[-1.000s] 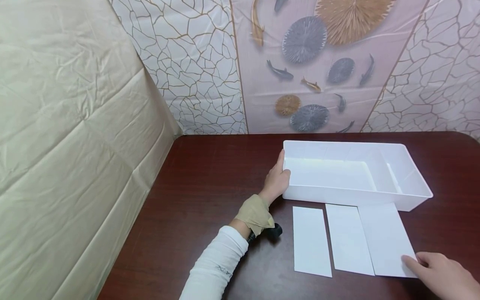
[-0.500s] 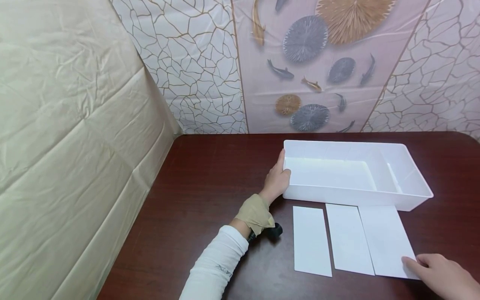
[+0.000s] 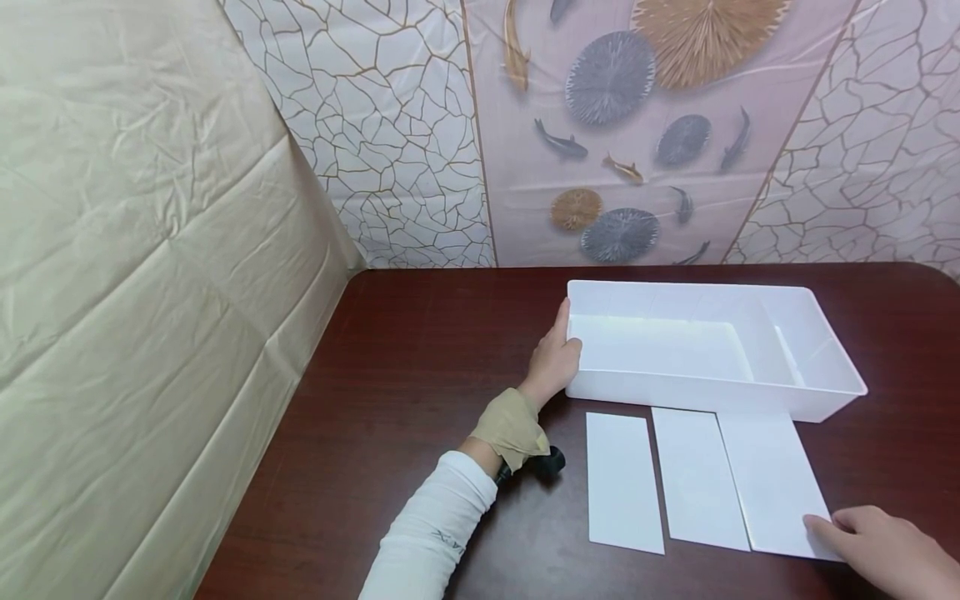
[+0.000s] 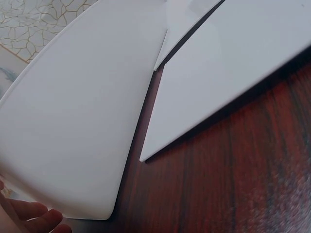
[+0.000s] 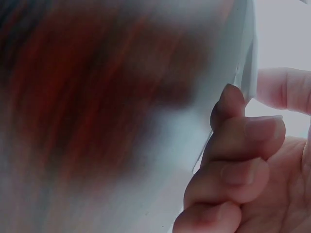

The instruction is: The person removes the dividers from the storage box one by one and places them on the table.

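Observation:
A long white plastic bin [image 3: 675, 390] stands on the dark wood table, with a cross wall near its right end. My left hand [image 3: 553, 358] grips the bin's left end, thumb at the near rim; in the left wrist view its fingers [image 4: 43, 221] curl by the end wall. Several flat white rectangular panels lie in front of the bin: a left panel [image 3: 624, 483], a middle panel [image 3: 701, 479] and a right panel [image 3: 772, 483]. My right hand [image 3: 888, 542] pinches the right panel's near right corner, thumb on top and curled fingers [image 5: 233, 179] below.
The dark red-brown table [image 3: 420, 333] runs back to a patterned wall covering [image 3: 405, 125]. A beige cloth [image 3: 150, 292] hangs along the left side. The black wrist camera [image 3: 549, 461] sits low beside the left panel.
The right panel's near right corner has shifted slightly right and toward me in my right hand's pinch. My left hand, the bin and the other panels stay put.

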The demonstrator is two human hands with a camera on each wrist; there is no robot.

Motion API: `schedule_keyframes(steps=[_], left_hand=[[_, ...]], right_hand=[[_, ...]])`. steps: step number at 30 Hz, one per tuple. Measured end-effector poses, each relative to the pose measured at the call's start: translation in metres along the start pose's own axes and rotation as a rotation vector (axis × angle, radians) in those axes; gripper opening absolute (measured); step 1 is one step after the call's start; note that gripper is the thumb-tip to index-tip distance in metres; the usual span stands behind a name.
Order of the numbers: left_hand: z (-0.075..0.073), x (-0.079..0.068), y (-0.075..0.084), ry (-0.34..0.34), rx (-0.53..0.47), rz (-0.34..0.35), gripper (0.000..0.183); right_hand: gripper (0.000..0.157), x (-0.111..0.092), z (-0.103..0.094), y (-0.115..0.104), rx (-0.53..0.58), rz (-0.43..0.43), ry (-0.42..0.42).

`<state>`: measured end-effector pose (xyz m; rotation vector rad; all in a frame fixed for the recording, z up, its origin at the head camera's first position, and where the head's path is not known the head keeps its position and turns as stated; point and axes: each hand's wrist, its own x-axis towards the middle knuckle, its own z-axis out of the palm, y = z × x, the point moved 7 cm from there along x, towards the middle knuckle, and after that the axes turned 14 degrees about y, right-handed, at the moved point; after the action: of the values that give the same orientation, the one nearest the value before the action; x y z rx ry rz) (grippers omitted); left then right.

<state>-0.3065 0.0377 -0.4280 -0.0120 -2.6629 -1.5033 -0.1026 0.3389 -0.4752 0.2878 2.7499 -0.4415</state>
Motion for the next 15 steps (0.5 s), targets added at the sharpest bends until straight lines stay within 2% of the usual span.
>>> schedule_keyframes(steps=[15], left_hand=[[-0.0013,-0.0014,-0.0002,0.002,0.013,-0.013,0.065]], right_hand=[[0.050,0.0001,0.0005,-0.0013,-0.019,-0.010,-0.016]])
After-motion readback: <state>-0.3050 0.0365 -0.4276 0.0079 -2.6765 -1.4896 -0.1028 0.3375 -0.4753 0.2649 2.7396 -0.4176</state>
